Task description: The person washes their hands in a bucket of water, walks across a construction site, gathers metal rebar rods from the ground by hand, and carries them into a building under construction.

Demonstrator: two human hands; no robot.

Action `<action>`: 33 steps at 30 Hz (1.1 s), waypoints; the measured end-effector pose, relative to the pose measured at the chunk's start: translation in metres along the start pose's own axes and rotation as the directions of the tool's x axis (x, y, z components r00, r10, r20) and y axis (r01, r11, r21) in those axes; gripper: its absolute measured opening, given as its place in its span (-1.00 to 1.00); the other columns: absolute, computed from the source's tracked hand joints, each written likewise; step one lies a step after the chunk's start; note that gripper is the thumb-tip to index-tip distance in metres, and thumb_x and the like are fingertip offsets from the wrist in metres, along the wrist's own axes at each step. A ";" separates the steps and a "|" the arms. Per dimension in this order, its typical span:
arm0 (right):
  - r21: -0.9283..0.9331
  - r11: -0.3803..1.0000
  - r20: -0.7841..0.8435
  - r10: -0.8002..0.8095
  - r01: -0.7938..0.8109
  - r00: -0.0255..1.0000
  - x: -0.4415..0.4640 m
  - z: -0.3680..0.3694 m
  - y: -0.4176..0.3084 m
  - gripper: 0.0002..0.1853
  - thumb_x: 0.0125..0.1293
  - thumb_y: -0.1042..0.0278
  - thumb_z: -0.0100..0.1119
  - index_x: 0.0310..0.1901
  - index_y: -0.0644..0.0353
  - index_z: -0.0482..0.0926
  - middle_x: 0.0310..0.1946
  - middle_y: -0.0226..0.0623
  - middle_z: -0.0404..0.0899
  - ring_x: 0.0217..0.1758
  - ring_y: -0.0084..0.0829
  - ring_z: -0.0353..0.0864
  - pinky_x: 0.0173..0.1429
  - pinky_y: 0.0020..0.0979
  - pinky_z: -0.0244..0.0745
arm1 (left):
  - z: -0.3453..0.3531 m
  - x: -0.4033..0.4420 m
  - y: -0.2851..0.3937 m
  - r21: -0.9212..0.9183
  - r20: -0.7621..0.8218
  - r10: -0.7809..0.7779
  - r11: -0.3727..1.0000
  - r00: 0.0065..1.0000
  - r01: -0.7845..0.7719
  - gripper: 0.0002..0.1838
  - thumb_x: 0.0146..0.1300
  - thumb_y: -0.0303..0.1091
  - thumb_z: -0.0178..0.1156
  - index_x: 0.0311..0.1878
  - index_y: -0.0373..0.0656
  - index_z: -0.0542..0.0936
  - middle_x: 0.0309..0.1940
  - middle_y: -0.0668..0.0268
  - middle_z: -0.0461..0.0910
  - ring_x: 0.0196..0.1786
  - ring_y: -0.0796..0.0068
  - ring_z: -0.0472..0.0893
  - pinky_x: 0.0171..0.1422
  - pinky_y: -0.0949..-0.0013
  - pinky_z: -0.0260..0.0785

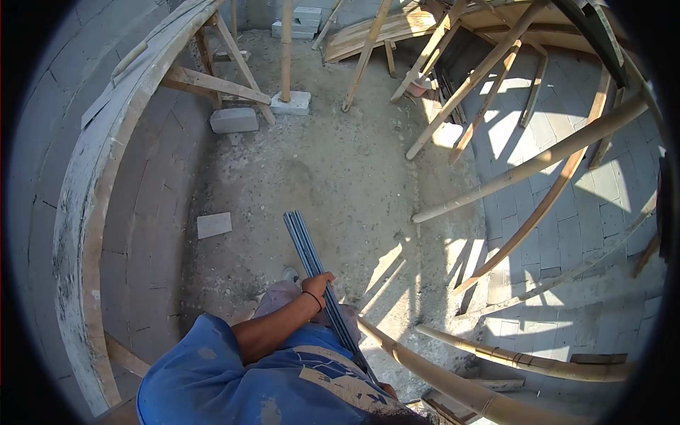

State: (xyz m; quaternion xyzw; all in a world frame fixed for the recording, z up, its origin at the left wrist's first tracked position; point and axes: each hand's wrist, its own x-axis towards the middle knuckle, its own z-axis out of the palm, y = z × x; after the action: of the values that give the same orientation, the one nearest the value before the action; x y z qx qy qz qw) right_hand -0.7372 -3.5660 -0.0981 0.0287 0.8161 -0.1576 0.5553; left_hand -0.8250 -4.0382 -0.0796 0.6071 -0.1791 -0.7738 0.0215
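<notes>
My left hand (317, 285), with a dark band at the wrist, is closed around a bundle of long grey metal bars (303, 242). The bundle slants from the middle of the view down along the front of my blue shirt. Only a small part of what appears to be my right hand (387, 390) shows near the bundle's lower end. Its fingers are hidden, so I cannot make out its grip. One of my shoes (290, 273) shows on the rough concrete floor (333, 170) beyond the left hand.
Bamboo poles (538, 156) and wooden props (545, 212) lean across the right side. A curved plank (92, 191) runs along the left block wall. Loose blocks (234, 120), a flat pale piece (214, 225) and stacked boards (375, 35) lie on the floor.
</notes>
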 end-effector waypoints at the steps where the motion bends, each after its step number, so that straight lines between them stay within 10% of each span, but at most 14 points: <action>1: 0.019 1.000 -0.009 0.002 -0.002 1.000 -0.009 -0.016 -0.035 -0.45 -0.07 0.01 0.44 -0.06 0.16 0.69 -0.22 -0.07 0.74 -0.06 -0.13 0.72 0.05 -0.21 0.55 | 0.015 0.009 0.032 0.022 0.033 0.020 1.000 0.999 -0.021 -0.88 0.03 -0.50 0.32 -0.50 -0.21 0.55 -0.59 0.29 0.46 -0.55 0.36 0.51 -0.46 0.25 0.40; 19: -0.123 0.989 -0.034 -0.091 0.086 0.995 0.167 -0.294 -0.579 -0.50 -0.18 0.07 0.43 -0.16 0.17 0.71 -0.31 -0.08 0.74 -0.19 -0.15 0.74 -0.08 -0.21 0.58 | 0.264 0.207 0.486 -0.068 -0.011 0.071 0.995 0.997 -0.071 -0.92 0.08 -0.50 0.27 -0.47 -0.22 0.57 -0.53 0.28 0.51 -0.54 0.39 0.50 -0.42 0.30 0.39; 33: -0.236 0.967 0.050 -0.083 0.093 0.995 0.302 -0.466 -0.828 -0.52 -0.20 0.17 0.44 -0.15 0.16 0.70 -0.38 -0.18 0.72 -0.29 -0.30 0.71 -0.09 -0.27 0.54 | 0.432 0.337 0.736 -0.148 -0.060 0.016 0.989 0.998 -0.025 -0.93 0.04 -0.51 0.32 -0.45 -0.24 0.59 -0.49 0.24 0.52 -0.51 0.36 0.50 -0.43 0.27 0.33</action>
State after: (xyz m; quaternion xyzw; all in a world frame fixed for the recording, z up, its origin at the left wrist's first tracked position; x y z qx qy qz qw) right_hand -1.4544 -4.2556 -0.0323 -0.0775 0.8185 -0.0835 0.5630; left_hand -1.4580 -4.7026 -0.0848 0.6244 -0.1266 -0.7666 0.0800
